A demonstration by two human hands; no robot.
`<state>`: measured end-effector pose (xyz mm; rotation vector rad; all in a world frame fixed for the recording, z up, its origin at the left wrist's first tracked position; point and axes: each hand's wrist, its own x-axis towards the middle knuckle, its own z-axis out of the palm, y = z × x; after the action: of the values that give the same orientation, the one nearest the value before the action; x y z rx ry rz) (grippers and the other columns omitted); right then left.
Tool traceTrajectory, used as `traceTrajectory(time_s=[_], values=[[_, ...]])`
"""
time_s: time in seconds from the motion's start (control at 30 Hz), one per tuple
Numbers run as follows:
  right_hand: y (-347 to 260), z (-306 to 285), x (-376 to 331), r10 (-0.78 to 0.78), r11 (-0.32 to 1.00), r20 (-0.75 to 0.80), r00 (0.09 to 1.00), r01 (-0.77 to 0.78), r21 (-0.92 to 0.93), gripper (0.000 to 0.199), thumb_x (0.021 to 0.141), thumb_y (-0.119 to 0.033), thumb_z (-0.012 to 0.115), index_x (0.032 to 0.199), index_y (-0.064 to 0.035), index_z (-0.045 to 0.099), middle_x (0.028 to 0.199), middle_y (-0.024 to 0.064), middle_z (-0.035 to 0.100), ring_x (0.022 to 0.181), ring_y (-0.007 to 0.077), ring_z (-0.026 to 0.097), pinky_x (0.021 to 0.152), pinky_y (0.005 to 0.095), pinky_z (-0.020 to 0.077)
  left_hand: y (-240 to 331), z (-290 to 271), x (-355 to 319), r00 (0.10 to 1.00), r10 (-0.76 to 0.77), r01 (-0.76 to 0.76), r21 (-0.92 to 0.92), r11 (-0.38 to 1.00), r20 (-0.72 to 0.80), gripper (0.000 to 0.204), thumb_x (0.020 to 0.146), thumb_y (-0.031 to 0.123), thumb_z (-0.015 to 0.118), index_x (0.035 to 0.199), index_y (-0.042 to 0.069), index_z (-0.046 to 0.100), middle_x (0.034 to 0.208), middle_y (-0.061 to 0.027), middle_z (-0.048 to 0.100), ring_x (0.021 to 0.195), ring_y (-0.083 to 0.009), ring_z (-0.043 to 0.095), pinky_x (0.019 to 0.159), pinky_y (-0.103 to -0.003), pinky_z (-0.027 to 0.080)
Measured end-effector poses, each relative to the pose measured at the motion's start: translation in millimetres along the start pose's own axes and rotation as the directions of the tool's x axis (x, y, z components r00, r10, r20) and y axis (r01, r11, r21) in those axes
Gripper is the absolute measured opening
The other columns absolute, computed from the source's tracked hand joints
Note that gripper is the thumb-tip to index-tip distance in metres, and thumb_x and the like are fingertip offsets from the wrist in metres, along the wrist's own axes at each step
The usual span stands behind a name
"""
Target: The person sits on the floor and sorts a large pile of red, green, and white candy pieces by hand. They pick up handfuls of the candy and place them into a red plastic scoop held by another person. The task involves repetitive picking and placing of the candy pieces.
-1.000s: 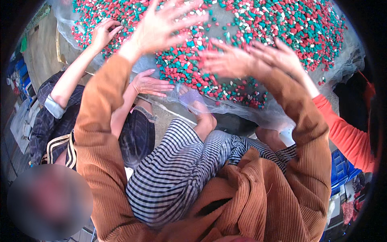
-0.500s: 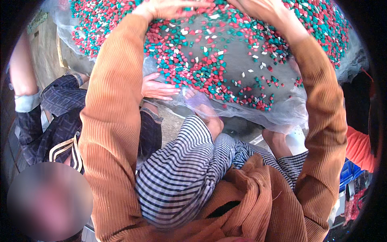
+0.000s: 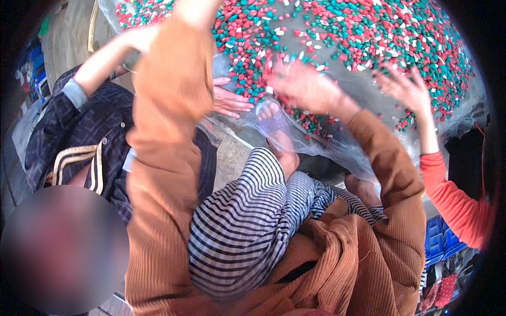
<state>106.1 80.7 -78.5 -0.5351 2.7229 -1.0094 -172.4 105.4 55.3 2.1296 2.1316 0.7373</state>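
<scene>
Small red, green and white pieces (image 3: 390, 31), too small to name more exactly, lie spread over a grey surface with clear plastic sheeting (image 3: 337, 150) along its near edge. My right hand (image 3: 311, 89), blurred by motion, is low over the pieces near the middle, fingers stretched toward the left. My left hand (image 3: 197, 9) reaches to the upper edge of the picture, where its fingers are cut off. What it touches is out of sight.
On the left a person in dark patterned clothes rests a hand (image 3: 232, 100) near the pieces. From the right, another person's open hand (image 3: 403, 89) in a red sleeve reaches over them. My bare foot (image 3: 269, 113) is by the sheeting; blue crates (image 3: 440, 237) stand at right.
My right hand has come nearer and to the left, across the pieces. My left hand has gone mostly beyond the upper edge. The red-sleeved person's hand has come into view.
</scene>
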Motion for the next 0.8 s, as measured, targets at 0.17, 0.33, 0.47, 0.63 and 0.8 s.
traceTrajectory(time_s=[0.17,0.33,0.47,0.63,0.8], values=[[69.8,-112.0,23.1,0.19,0.858,-0.355,0.915,-0.33,-0.393,0.065,0.089,-0.021,0.057,0.15,-0.0167,0.034,0.153,0.0081,0.034,0.142,0.0381,0.026,0.118,0.0513,0.0188,81.6,37.3,-146.4,0.716,-0.692,0.683,-0.299,0.667,0.093,0.016,0.084,0.02,0.066,0.082,0.007,0.075,0.066,-0.0108,0.069,0.061,-0.0287,0.069,0.065,-0.036,0.056],[43.4,-132.1,18.9,0.273,0.788,-0.531,0.803,-0.503,-0.356,0.059,0.087,-0.019,0.061,0.143,-0.0126,0.044,0.15,0.0098,0.039,0.143,0.0379,0.026,0.116,0.0545,0.0199,127.9,66.3,-236.0,0.515,-0.777,0.818,0.062,0.571,0.361,0.02,0.076,0.012,0.072,0.095,0.01,0.076,0.088,-0.012,0.071,0.084,-0.0252,0.07,0.081,-0.035,0.053],[29.1,-82.6,-6.1,0.097,0.861,-0.536,0.838,-0.341,-0.378,0.04,0.085,-0.024,0.061,0.125,-0.0167,0.061,0.14,0.0028,0.051,0.132,0.0236,0.044,0.113,0.0481,0.0292,140.8,68.8,-233.1,0.599,-0.781,0.791,0.024,0.612,0.175,0.035,0.076,0.016,0.075,0.11,0.016,0.072,0.106,-0.0069,0.065,0.1,-0.0253,0.062,0.087,-0.036,0.05],[5.5,-17.7,-24.6,-0.003,0.963,-0.227,0.974,-0.058,-0.263,0.032,0.08,-0.019,0.061,0.111,-0.0134,0.067,0.127,0.0066,0.055,0.126,0.0226,0.047,0.113,0.0449,0.0293,143.6,100.0,-227.3,0.638,-0.756,0.763,0.009,0.646,0.145,0.048,0.076,0.019,0.076,0.123,0.024,0.066,0.109,-0.0037,0.061,0.098,-0.0249,0.058,0.084,-0.038,0.049],[7.3,-25.9,-10.9,0.138,0.931,-0.305,0.942,-0.229,-0.286,0.044,0.081,-0.017,0.059,0.125,-0.013,0.061,0.117,0.0038,0.055,0.118,0.0212,0.047,0.109,0.0406,0.0328,145.0,95.5,-241.5,0.596,-0.803,0.803,-0.015,0.595,0.032,0.028,0.078,0.02,0.075,0.105,0.013,0.069,0.109,-0.0037,0.064,0.095,-0.0254,0.06,0.083,-0.039,0.048]])
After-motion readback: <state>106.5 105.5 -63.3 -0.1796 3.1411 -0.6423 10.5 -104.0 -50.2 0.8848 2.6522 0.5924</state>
